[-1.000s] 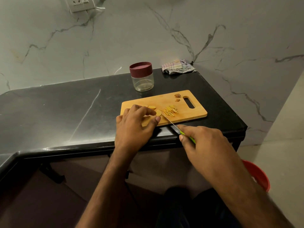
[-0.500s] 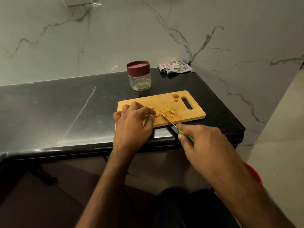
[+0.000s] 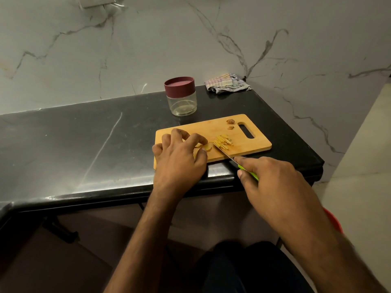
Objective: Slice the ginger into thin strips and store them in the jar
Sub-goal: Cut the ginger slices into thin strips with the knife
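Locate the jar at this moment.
In the head view the jar, lid on, stands on the black counter just behind the cutting board, left of the folded cloth near the wall.

Dim kitchen corner: grey veined marble wall [image 3: 148,45], glossy black counter [image 3: 63,144], pale floor [image 3: 359,166] on the right.

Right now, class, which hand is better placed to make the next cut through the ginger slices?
The right hand: it grips the green-handled knife, blade tip beside the ginger slices. The left hand pins those slices to the cutting board.
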